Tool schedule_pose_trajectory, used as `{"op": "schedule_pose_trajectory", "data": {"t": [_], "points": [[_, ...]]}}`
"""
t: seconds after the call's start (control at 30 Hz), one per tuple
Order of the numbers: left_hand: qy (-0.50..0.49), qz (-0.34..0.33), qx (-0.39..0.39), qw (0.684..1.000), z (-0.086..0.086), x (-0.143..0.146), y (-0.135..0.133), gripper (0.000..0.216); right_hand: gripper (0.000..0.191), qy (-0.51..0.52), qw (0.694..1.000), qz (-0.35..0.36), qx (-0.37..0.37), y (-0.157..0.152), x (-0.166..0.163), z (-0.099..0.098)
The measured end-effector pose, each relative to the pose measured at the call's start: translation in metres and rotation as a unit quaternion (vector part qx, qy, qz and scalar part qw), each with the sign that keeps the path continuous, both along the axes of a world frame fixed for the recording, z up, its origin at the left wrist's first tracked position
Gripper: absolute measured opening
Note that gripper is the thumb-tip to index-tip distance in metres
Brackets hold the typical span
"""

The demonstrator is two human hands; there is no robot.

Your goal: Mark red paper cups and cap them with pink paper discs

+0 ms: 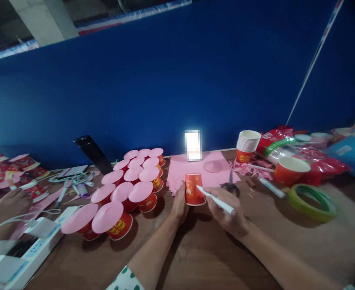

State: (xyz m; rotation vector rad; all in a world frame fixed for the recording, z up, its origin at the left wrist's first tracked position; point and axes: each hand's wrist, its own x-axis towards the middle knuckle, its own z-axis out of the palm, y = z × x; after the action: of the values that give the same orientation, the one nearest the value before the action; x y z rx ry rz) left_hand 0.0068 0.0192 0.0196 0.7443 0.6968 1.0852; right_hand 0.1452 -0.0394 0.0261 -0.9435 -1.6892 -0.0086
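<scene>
My left hand is wrapped round the side of an upside-down red paper cup, its wide rim facing down. In my right hand is a white marker, its tip at the cup's upper right side; I cannot tell whether it touches. Behind the cup lies a stack of pink paper sheets, with a bright, blurred-out phone-like screen standing at its back. Dark-handled scissors rest just right of the sheets. To the left stand several upturned red cups topped with pink paper discs.
At right are a stack of paper cups, a red plastic cup package, a loose cup, green-yellow tape and another marker. At left are a power strip, a black bottle and another person's hand.
</scene>
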Motion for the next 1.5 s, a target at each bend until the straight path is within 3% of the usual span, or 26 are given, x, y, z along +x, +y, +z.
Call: {"op": "schedule_pose_trajectory", "data": {"t": [0.63,0.87,1.23,1.4,1.5], "points": [[0.021,0.011,0.003,1.0,0.008,0.001,-0.004,0.05,0.02,0.002,1.0,-0.012,0.0,0.002,0.002,-0.002],[0.041,0.07,-0.009,0.997,0.013,0.002,-0.006,0.04,0.019,0.001,1.0,-0.016,0.003,0.002,0.001,0.001],[-0.009,0.014,-0.004,1.0,-0.002,0.001,0.001,0.049,0.02,0.002,1.0,-0.015,0.002,0.002,0.002,-0.001],[0.034,0.032,-0.025,0.999,0.014,0.0,-0.006,0.035,0.02,0.004,0.999,-0.007,0.042,0.0,0.0,0.002],[0.115,0.087,-0.028,0.989,0.03,-0.001,-0.013,0.028,0.023,-0.009,0.998,0.017,0.054,-0.001,-0.002,0.002]]}}
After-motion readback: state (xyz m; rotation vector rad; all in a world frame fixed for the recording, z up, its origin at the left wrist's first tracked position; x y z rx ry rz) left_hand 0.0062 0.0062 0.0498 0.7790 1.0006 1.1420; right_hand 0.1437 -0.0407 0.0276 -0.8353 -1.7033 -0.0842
